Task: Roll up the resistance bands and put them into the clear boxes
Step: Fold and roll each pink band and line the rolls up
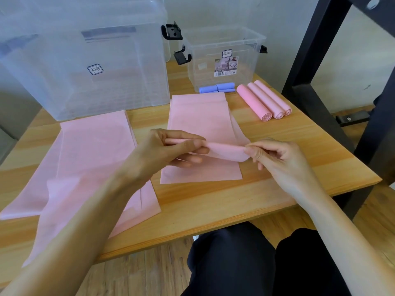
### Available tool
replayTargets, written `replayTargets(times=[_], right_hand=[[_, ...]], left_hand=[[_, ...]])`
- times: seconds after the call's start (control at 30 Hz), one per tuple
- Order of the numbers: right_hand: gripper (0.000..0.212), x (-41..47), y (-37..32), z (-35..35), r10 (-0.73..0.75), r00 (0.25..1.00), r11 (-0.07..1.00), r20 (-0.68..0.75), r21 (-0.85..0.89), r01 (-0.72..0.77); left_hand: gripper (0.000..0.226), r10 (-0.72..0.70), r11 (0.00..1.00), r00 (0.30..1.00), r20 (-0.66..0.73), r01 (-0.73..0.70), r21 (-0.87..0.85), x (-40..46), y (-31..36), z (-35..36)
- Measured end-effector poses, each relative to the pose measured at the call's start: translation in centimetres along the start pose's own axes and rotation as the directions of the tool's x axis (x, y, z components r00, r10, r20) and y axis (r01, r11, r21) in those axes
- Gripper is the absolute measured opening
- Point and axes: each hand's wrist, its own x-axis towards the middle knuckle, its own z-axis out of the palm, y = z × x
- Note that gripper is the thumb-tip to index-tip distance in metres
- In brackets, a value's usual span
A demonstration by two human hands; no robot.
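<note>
a pink resistance band (201,124) is laid flat on the wooden table (267,189), just in front of the person, and its near end is being rolled into a small tube (224,149) lifted a little above the sheet. the left end of the tube is pinched by the left hand (168,149), thumb on top and fingers curled beneath; the right end is pinched by the right hand (275,155), whose fingertips are bent round the roll. neither hand holds anything else.

the step in hand is judged to be the start of a roll: only a turn or two seems to be wound, and most of the band is stretched out toward the far boxes. the next move calls for the tube to be kept tight and its two ends level, so that the roll is not skewed as it is turned away along the sheet.

three finished pink rolls (265,99) are set side by side at the far right, outside the small clear box (222,58); blue rolls (217,88) are seen at the bottom of that box. a large clear box (85,60) is stood at the far left. more flat pink bands (89,167) are spread on the left, one end draped over the table's near edge.
</note>
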Motion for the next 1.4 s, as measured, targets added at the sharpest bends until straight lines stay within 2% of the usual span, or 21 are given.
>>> replayTargets(times=[0.1, 0.23, 0.4, 0.63, 0.77, 1.07, 1.2, 1.4], right_hand=[[0.02, -0.6, -0.5, 0.2, 0.059, 0.997, 0.996, 0.058, 0.067, -0.063], [0.028, -0.6, -1.4, 0.7, 0.131, 0.97, 0.974, 0.207, 0.155, -0.165], [0.033, 0.5, -1.6, 1.3, 0.191, 0.955, 0.892, 0.228, 0.366, -0.266], [0.036, 1.5, -1.8, 1.9, 0.238, 0.929, 0.817, 0.283, 0.458, -0.349], [0.024, 1.3, -1.8, 2.9, 0.168, 0.936, 0.842, 0.31, 0.449, -0.3], [0.032, 2.2, -1.1, 2.9, 0.117, 0.966, 0.872, 0.232, 0.442, -0.212], [0.019, 2.8, -1.2, 3.0, 0.111, 0.975, 0.907, 0.195, 0.38, -0.18], [0.02, 3.7, -1.2, 3.3, 0.11, 0.983, 0.918, 0.146, 0.364, -0.156]], left_hand=[[0.027, 0.002, 0.997, 0.999, -0.043, -0.005, -0.078, 0.1, -0.6, 0.2], [0.024, 0.02, 0.992, 0.998, -0.053, -0.027, -0.125, 0.2, -1.4, 0.7], [0.026, 0.046, 0.988, 0.997, -0.06, -0.054, -0.146, 0.3, -1.2, 0.8], [0.025, 0.065, 0.984, 0.994, -0.083, -0.078, -0.163, 0.2, -1.0, 0.5], [0.023, 0.084, 0.983, 0.994, -0.073, -0.094, -0.155, 0.0, -1.3, 0.5], [0.026, 0.075, 0.992, 0.994, -0.077, -0.083, -0.095, 0.6, -1.6, 0.2], [0.023, 0.076, 0.993, 0.994, -0.083, -0.083, -0.088, 0.8, -1.7, 0.3], [0.027, 0.051, 0.988, 0.991, -0.122, -0.068, -0.141, 1.1, -1.9, 0.5]])
